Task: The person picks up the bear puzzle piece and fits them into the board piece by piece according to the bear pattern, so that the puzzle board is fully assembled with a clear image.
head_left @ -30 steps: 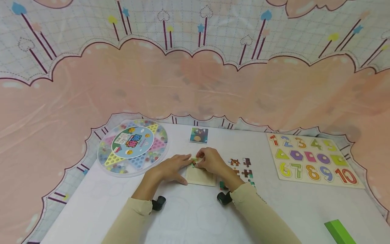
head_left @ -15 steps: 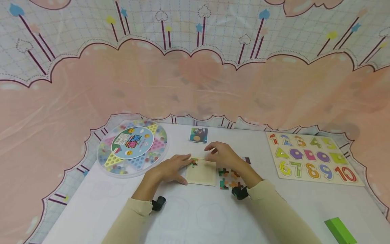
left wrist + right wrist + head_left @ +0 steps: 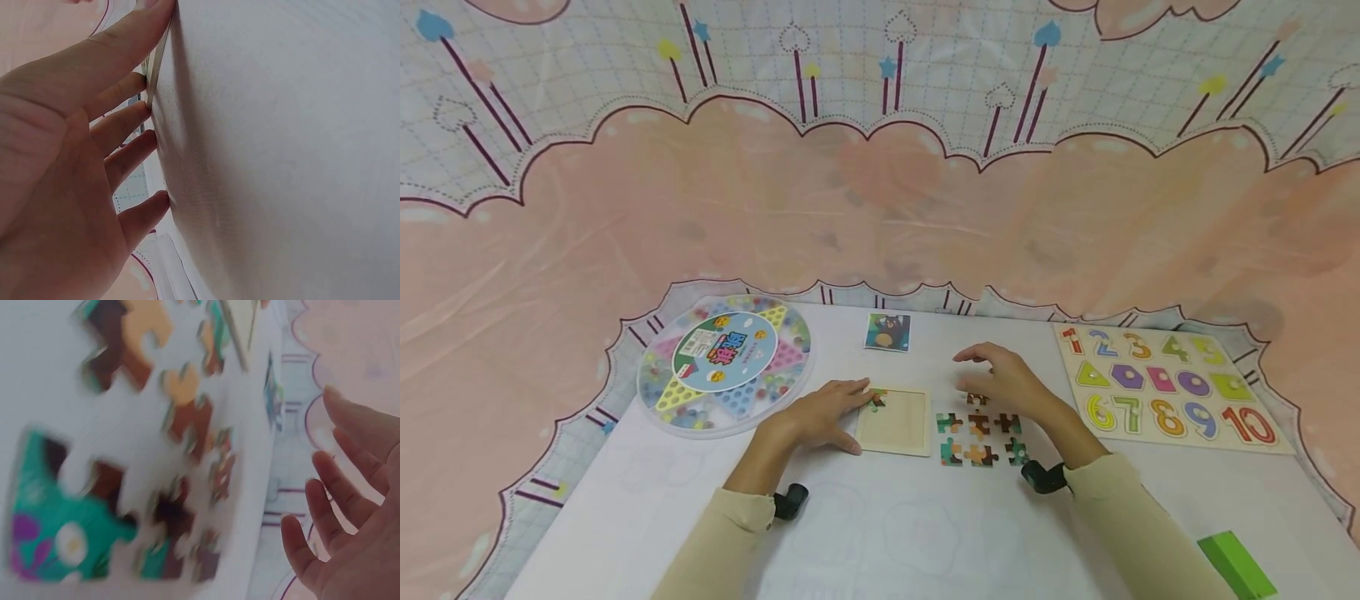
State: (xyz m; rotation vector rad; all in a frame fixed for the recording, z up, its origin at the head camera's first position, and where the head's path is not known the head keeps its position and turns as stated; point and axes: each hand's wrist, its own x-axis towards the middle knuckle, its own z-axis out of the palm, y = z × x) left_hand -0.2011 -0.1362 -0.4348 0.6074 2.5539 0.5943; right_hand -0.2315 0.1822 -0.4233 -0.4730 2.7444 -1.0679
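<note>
On the white table (image 3: pixel 1000 542) I saw a square wooden puzzle tray (image 3: pixel 898 427), with loose jigsaw pieces (image 3: pixel 979 425) just to its right. A bear card (image 3: pixel 887 332) lay behind; off left, a round Chinese checkers set (image 3: pixel 725 365); off right, a number-and-shape board (image 3: pixel 1156 363) and a green block (image 3: pixel 1236 565).

- Head view's light is soft and pretty even, kinda muted, with faint sheen streaks on the pink backdrop (image 3: pixel 880 217).
- It's decently sharp, though small print on the round game box (image 3: pixel 726 348) goes mushy.
- Left wrist cam is way dimmer: the left hand (image 3: pixel 75 181) looks murky beside a broad, soft-edged shadow on the tabletop (image 3: pixel 300 162).
- Right wrist cam's hazy and smeary; the closest puzzle pieces (image 3: pixel 69 515) are badly blurred, and the right hand (image 3: pixel 356 544) looks soft too.
</note>
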